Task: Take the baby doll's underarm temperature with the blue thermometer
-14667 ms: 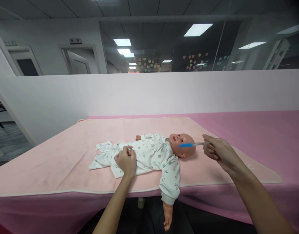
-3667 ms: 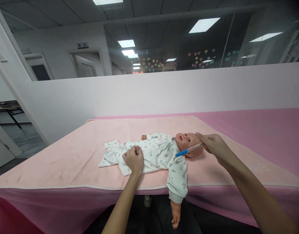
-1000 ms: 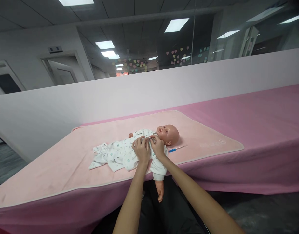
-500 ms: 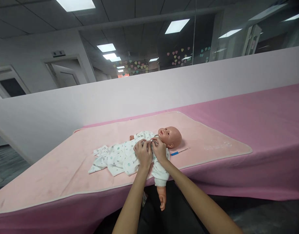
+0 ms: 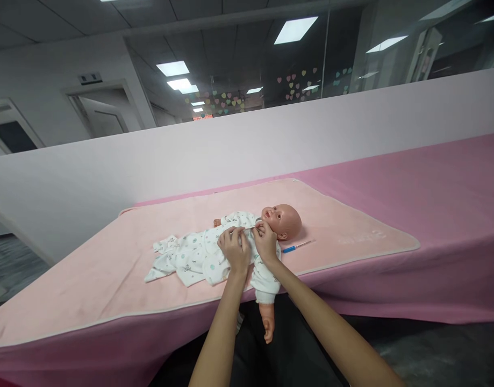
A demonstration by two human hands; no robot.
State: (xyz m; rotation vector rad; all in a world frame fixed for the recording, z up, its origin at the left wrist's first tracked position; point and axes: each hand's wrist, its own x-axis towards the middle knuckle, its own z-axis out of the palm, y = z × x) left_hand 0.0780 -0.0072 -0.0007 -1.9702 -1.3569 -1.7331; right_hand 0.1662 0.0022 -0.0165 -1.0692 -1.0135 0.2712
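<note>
A baby doll (image 5: 286, 219) lies on its back, head to the right, one arm hanging over the table's front edge. It wears a white patterned baby outfit (image 5: 192, 252). At the upper chest, my left hand (image 5: 235, 248) is closed with its fingertips pinching the outfit's cloth. Close to the doll's chin, my right hand (image 5: 266, 242) also pinches the cloth near the neckline. A short strip of fabric seems stretched between the two hands; the exact fastening is too small to make out. A thermometer with a blue end (image 5: 297, 246) lies beside the doll's head.
Under the doll spreads a light pink mat (image 5: 89, 279) with a pale border, over a darker pink table cover (image 5: 452, 215). Behind the table runs a low white wall (image 5: 230, 156) with glass above it. The table's front edge is close to my body.
My right hand has shifted slightly up toward the doll's chin, and the gap between my fingertips has widened. The cloth between them looks more stretched. The camera view has tilted down a little.
</note>
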